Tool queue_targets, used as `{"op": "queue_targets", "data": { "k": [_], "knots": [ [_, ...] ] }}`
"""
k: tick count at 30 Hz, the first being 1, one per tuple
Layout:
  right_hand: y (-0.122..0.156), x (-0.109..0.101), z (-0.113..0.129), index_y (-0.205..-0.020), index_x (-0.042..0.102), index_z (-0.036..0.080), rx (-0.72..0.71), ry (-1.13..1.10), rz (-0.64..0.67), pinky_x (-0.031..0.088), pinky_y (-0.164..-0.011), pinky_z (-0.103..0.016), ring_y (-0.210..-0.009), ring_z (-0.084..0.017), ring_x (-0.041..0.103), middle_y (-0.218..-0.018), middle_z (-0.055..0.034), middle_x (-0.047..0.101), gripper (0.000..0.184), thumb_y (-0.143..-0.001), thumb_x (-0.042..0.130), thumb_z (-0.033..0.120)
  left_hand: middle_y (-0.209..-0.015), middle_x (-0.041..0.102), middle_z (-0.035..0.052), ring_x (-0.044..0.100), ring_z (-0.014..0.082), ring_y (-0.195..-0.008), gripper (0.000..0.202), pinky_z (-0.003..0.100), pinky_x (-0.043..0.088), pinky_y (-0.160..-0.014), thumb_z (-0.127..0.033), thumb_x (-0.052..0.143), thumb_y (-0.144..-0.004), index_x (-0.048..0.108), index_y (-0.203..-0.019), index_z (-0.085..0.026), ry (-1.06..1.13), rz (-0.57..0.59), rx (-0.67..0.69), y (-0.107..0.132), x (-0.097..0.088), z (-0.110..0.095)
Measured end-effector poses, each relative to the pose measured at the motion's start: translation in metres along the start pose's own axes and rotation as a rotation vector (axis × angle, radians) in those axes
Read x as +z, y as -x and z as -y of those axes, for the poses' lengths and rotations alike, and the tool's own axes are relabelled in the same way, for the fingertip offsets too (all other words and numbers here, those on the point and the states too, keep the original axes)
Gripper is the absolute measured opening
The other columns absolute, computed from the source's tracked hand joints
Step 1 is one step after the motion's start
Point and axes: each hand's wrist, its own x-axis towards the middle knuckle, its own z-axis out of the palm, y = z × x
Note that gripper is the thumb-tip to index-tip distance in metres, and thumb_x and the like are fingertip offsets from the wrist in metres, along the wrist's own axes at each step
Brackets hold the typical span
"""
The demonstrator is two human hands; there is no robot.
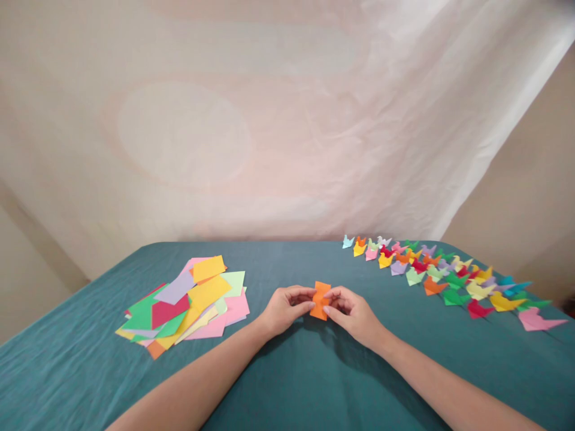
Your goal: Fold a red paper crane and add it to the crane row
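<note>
A small, partly folded orange paper [320,300] sits just above the teal tablecloth [287,371] at the middle of the table. My left hand [285,308] pinches its left edge with thumb and fingers. My right hand [350,311] pinches its right edge the same way. Both forearms reach in from the bottom of the view. The paper's lower part is partly hidden behind my fingers.
A loose pile of coloured paper squares [188,302] lies to the left. Several folded paper birds [449,272] in many colours stand in rows at the right, the nearest a pink one [536,320]. A pale cloth backdrop [269,131] hangs behind the table.
</note>
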Motion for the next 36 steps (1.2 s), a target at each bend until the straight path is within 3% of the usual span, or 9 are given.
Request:
{"op": "queue_targets", "data": {
  "k": [7,11,15,36],
  "knots": [
    [0.003,0.0,0.007,-0.103,0.053,0.018,-0.079,0.008,0.103,0.045,-0.066,-0.028,-0.071,-0.015,0.057,-0.081,-0.0023,0.062,0.021,-0.082,0.055,0.021,-0.104,0.067,0.0095,0.063,0.0215,-0.092,0.035,0.031,0.048,-0.085,-0.031,0.067,-0.076,0.065,-0.106,-0.013,0.019,0.038,0.016,0.001,0.001,-0.008],
    [0.003,-0.002,0.009,-0.111,0.047,0.02,-0.09,-0.035,0.058,0.046,-0.071,-0.029,-0.078,-0.016,0.058,-0.09,-0.0037,0.061,0.029,-0.083,0.053,0.02,-0.104,0.067,0.0096,0.063,0.0216,-0.092,0.035,0.03,0.048,-0.083,-0.031,0.067,-0.076,0.066,-0.105,-0.013,0.048,0.048,0.002,0.001,0.001,-0.011],
    [0.0,-0.005,0.006,-0.106,0.048,0.02,-0.077,-0.042,0.007,0.046,-0.074,-0.03,-0.081,-0.016,0.059,-0.094,-0.0042,0.061,0.024,-0.083,0.053,0.021,-0.103,0.068,0.009,0.063,0.0212,-0.091,0.034,0.029,0.048,-0.082,-0.031,0.066,-0.077,0.066,-0.106,-0.013,0.058,0.065,-0.008,0.001,0.0,-0.01],
    [0.0,-0.003,0.004,-0.103,0.048,0.019,-0.056,-0.054,0.057,0.043,-0.065,-0.027,-0.071,-0.014,0.053,-0.081,-0.0021,0.058,0.024,-0.081,0.057,0.023,-0.109,0.066,0.0088,0.061,0.0228,-0.099,0.038,0.032,0.046,-0.089,-0.036,0.067,-0.076,0.066,-0.108,-0.014,0.107,0.095,-0.059,0.002,-0.003,-0.012]
  ]
}}
